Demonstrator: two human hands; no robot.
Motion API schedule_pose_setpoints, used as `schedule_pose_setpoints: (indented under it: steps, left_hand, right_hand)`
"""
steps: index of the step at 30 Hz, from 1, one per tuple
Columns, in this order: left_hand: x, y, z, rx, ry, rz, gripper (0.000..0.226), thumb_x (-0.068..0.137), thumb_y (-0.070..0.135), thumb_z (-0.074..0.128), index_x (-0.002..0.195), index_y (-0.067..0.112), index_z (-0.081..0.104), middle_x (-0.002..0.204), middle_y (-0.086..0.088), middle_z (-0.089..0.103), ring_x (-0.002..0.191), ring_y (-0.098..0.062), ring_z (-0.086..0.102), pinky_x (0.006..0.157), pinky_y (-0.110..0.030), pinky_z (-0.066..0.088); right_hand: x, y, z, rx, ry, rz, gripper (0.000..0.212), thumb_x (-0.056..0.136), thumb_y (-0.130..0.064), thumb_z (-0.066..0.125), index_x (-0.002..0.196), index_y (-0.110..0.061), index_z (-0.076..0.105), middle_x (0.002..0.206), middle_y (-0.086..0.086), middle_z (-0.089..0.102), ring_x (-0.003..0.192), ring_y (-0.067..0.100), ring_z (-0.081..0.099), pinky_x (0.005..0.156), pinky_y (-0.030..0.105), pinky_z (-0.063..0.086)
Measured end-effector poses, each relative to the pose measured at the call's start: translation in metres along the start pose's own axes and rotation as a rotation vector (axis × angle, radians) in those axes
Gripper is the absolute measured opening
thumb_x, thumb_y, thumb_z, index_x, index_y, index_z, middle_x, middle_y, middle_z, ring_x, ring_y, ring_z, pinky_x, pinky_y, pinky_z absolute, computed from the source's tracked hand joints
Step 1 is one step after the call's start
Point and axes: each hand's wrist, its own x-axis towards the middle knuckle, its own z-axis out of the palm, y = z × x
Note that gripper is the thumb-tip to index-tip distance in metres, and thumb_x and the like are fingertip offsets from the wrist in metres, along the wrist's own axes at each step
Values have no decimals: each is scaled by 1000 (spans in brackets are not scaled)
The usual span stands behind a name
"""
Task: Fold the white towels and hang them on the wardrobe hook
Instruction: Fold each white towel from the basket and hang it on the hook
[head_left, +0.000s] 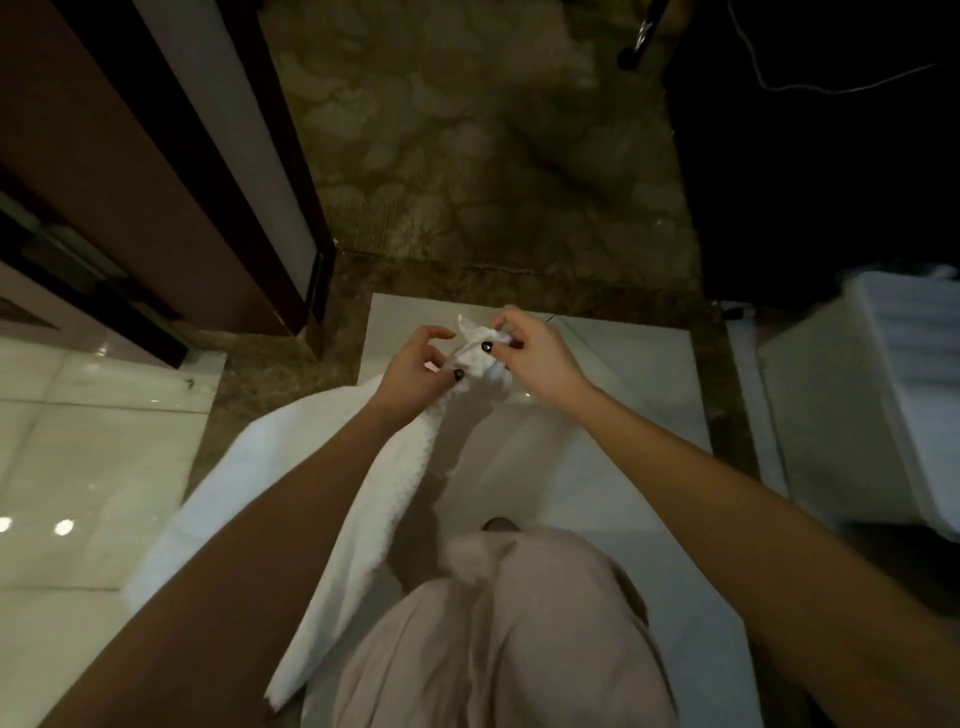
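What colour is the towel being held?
The towel is white, seen best in the head view.

Over the pale floor (597, 441) straight ahead and on to the carpet (467, 156) there is open room, but the dark door (171, 197) stands close on the left, the white box (831, 415) stands close on the right, and the towel (395, 493) hangs down low on the left side, near the legs (493, 649)

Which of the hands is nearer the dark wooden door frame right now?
Left. The left hand grips the white towel just right of the door frame; the right hand pinches the towel's corner farther right.
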Motion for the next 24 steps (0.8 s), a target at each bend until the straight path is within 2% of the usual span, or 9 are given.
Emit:
schedule_pose_setpoints:
  steps: [2, 6, 7, 11, 13, 15, 17, 21, 24]
  left_hand:
    - [-30, 46, -22, -24, -9, 26, 37, 83, 2, 67, 116, 13, 53, 77, -8, 57, 67, -18, 55, 66, -33, 46]
    - [-94, 146, -64, -12, -30, 86, 30, 85, 2, 66, 112, 9, 56, 73, -1, 58, 61, -11, 53, 56, -21, 47]
    - [-109, 171, -73, -6, -45, 99, 29, 85, 3, 66, 112, 8, 56, 75, 0, 58, 63, -9, 54, 56, -18, 48]
    - [-171, 261, -104, -73, -109, 141, 20, 84, 6, 68, 97, 20, 60, 80, -3, 59, 75, -13, 55, 70, -24, 50]
    - [-204, 304, -114, -118, -125, 188, 24, 84, 5, 69, 94, 24, 60, 80, -3, 59, 76, -12, 55, 73, -23, 50]
    - [-234, 345, -118, -144, -143, 239, 27, 84, 4, 69, 97, 26, 60, 77, 1, 58, 73, -8, 54, 69, -17, 49]
    - [-263, 389, -119, -141, -166, 283, 31, 84, 4, 68, 99, 30, 59, 77, 4, 59, 70, -5, 55, 65, -16, 49]
    - [-313, 463, -108, -202, -306, 297, 34, 86, 2, 66, 113, 21, 57, 84, 1, 65, 74, -11, 64, 68, -26, 56]
    - [-351, 502, -85, -176, -419, 291, 33, 92, 11, 61, 122, 21, 54, 102, -3, 68, 88, -10, 67, 77, -25, 55]
  right_hand:
    - [-27, -39, -29, -6, 9, 5, 6, 92, -17, 62, 95, -15, 57, 67, 3, 51, 61, 15, 45, 57, 28, 35]
    - [-85, -127, -92, -27, -12, -22, 6, 91, -13, 63, 93, -10, 58, 90, 7, 57, 80, 18, 54, 71, 30, 45]
    - [-101, -150, -106, -26, -15, -45, 7, 92, -13, 62, 95, -10, 57, 89, 6, 56, 79, 15, 53, 70, 28, 45]
    - [-163, -233, -163, -25, 38, -67, 7, 95, -14, 56, 96, -15, 49, 76, -2, 50, 66, 7, 46, 62, 24, 40]
    - [-198, -267, -190, 22, 93, -63, 8, 95, -14, 55, 95, -17, 48, 76, 3, 52, 66, 10, 47, 62, 26, 40]
    - [-234, -292, -214, 80, 167, -45, 6, 95, -16, 56, 97, -15, 51, 85, 11, 58, 74, 17, 53, 67, 33, 45]
    - [-272, -313, -238, 103, 263, -26, 6, 95, -20, 56, 98, -16, 53, 89, 12, 62, 80, 24, 60, 71, 39, 51]
    - [-352, -345, -284, 187, 465, -26, 3, 93, -16, 59, 92, -19, 58, 87, 12, 64, 79, 18, 59, 71, 35, 48]
    - [-413, -364, -307, 222, 577, -16, 5, 91, -11, 61, 94, -15, 61, 88, 12, 66, 80, 19, 61, 73, 30, 47]
